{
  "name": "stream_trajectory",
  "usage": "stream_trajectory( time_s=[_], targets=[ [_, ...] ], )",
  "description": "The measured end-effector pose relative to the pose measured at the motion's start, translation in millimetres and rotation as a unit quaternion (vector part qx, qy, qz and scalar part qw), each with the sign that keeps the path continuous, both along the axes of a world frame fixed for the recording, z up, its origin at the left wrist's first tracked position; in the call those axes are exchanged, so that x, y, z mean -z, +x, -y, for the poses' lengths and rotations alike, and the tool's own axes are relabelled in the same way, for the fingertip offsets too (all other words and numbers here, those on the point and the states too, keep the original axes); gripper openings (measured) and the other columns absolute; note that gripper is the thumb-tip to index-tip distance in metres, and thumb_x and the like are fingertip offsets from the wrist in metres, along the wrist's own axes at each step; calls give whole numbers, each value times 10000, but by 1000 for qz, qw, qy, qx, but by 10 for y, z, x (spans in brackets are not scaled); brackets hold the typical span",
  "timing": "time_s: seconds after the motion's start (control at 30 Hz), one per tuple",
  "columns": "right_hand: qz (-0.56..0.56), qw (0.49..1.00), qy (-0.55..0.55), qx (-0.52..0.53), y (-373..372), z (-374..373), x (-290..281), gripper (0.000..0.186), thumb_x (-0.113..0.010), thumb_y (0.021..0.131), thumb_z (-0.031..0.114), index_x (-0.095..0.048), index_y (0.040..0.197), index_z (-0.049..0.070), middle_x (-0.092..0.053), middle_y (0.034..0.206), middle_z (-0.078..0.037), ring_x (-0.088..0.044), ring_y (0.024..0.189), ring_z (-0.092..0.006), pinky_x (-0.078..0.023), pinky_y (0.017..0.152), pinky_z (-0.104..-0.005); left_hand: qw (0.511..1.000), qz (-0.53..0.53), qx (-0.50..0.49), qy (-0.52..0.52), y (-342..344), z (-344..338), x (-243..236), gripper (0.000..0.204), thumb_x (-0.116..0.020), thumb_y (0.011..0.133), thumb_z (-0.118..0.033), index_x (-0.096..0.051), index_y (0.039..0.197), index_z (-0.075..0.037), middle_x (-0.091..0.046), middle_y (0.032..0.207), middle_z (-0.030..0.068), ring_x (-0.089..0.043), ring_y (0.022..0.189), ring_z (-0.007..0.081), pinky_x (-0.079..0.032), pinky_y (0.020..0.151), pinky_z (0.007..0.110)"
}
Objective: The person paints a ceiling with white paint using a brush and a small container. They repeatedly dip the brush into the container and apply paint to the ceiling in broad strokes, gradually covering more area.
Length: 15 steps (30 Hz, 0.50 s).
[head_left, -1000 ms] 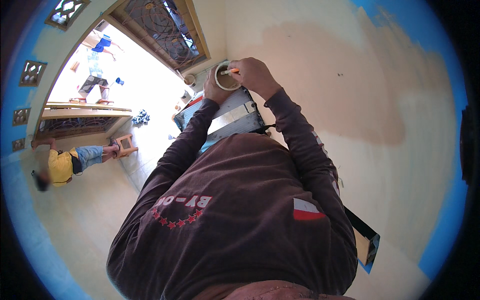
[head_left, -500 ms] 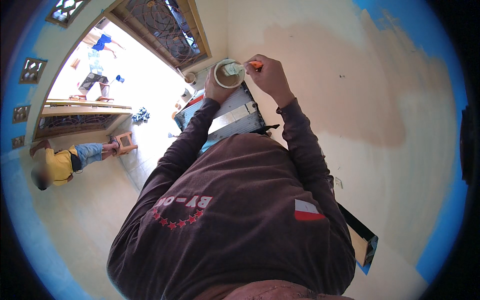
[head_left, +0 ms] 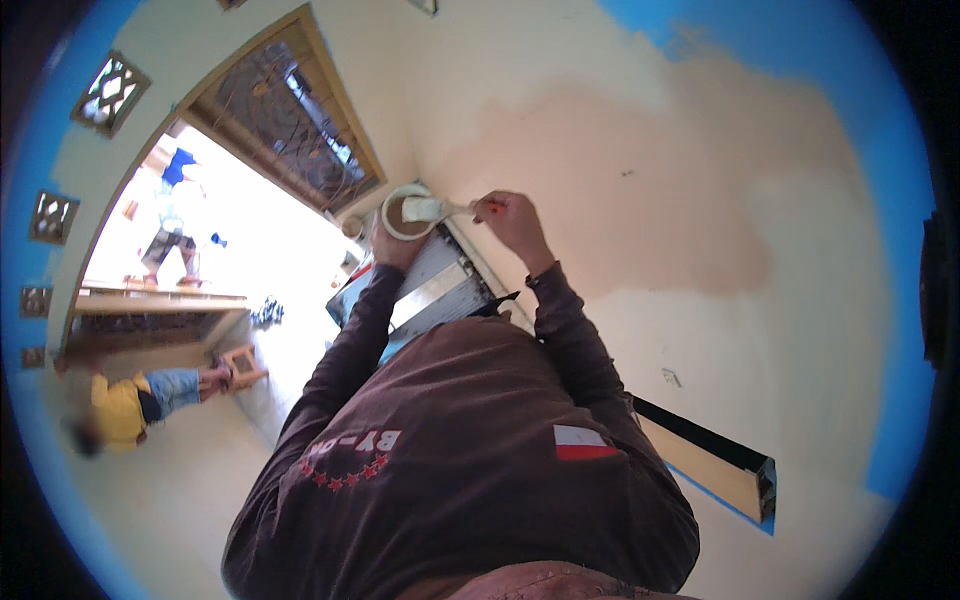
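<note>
My left hand is closed around a small white pot of light brown paint, held upright over a metal platform. My right hand grips a paintbrush by its orange handle, the pale bristle head lying across the mouth of the pot. Part of the pot hides the fingers of my left hand.
A wall with peach, cream and blue patches fills the right. At left, a person in a yellow shirt is by a wooden stool. A bright doorway, grilled window and small vents line the left wall.
My view has shifted, so pot, hands and room appear lower. My right hand drew the brush rightward from inside the pot, then turned it flatter across the mouth.
</note>
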State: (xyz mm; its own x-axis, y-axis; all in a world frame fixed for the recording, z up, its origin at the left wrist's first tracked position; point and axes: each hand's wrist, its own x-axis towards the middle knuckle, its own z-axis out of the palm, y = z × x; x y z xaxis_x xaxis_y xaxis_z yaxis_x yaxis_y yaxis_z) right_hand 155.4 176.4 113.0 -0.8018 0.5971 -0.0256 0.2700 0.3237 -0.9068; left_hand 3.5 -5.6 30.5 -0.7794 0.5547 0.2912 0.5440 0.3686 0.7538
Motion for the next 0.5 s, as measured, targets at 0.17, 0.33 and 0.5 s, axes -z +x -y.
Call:
stream_trajectory(
  time_s=[0.17,0.33,0.5],
  targets=[
    [6,985,161,-65,61,71,-110,249,-631,937,247,-746,975,30,-719,898,-203,-693,853,-382,-547,783,-446,999,38,-11,18,-40,-15,129,676,-899,697,-345,-607,1246,-80,-655,1193,135,-650,1110,317,-516,950,439],
    [15,990,125,-63,83,201,-281,306,-625,954,315,-744,1013,39,-724,906,-198,-695,847,-381,-548,772,-456,997,58,-10,53,-44,-37,110,767,-919,659,-399,-586,1259,-55,-646,1215,161,-651,1117,349,-526,940,458],
    [13,995,93,-27,105,239,-234,342,-665,931,363,-746,1010,41,-734,867,-173,-709,785,-346,-561,743,-437,997,64,-23,32,47,-27,-46,806,-911,675,-414,-562,1307,-56,-645,1238,159,-648,1143,338,-526,949,450]
  ],
)
